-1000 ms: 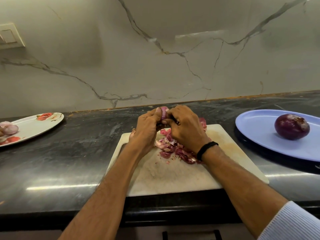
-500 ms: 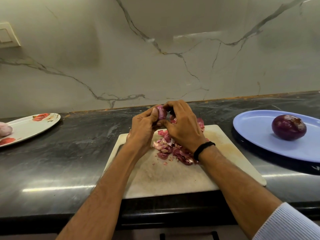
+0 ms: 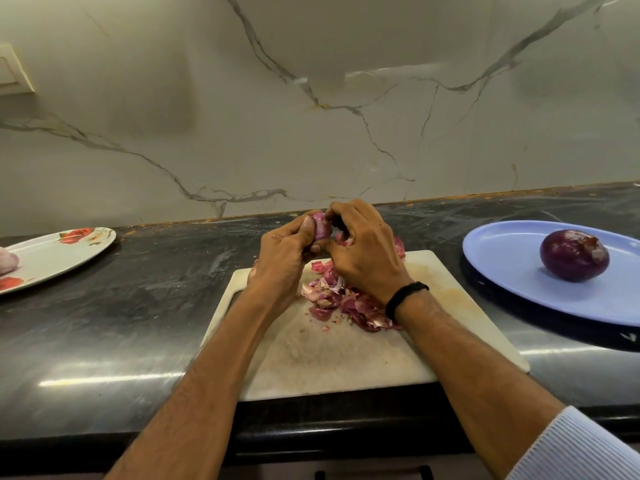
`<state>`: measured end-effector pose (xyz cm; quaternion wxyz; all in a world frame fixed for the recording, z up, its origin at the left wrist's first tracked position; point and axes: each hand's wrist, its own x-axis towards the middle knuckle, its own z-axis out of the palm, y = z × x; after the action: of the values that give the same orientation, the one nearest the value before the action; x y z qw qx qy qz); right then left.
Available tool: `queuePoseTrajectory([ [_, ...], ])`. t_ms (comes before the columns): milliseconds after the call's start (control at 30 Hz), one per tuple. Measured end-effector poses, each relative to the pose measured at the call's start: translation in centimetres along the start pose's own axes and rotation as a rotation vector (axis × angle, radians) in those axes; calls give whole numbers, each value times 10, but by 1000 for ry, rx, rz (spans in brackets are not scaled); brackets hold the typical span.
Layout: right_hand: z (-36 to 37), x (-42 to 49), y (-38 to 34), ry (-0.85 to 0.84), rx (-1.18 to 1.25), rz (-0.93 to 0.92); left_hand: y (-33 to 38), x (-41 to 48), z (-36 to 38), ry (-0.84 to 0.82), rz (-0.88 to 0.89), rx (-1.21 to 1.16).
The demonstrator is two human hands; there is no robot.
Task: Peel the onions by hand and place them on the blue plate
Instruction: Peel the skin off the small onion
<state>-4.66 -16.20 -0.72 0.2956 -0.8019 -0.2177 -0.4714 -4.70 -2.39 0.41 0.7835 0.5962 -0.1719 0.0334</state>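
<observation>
A small pink onion (image 3: 319, 227) is held above the far edge of the cutting board (image 3: 332, 355). My left hand (image 3: 282, 263) grips it from the left, thumb on its side. From the right, my right hand (image 3: 363, 251) curls its fingers over the onion's top; most of the onion is hidden behind them. A pile of red onion skins (image 3: 341, 299) lies on the board under the hands. One peeled dark purple onion (image 3: 575, 255) sits on the blue plate (image 3: 512, 271) at the right.
A white flowered plate (image 3: 59, 254) at the far left carries a pale pink onion (image 3: 7, 261) at the frame edge. The dark stone counter (image 3: 138, 306) runs to a marble wall behind. A black band circles my right wrist.
Both hands have lifted the small onion slightly and my right fingers have shifted over its top. The view has drifted a little to the right.
</observation>
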Motion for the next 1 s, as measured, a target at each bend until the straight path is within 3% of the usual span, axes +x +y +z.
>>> queuePoseTrajectory([
  [433, 3, -5, -2, -96, 7, 5, -5, 4, -2, 71, -9, 93],
  [733, -1, 2, 0, 41, 55, 77, -4, 8, -3, 152, -42, 18],
  [1000, 1, 2, 2, 13, 23, 40, -3, 5, -4, 89, -40, 51],
])
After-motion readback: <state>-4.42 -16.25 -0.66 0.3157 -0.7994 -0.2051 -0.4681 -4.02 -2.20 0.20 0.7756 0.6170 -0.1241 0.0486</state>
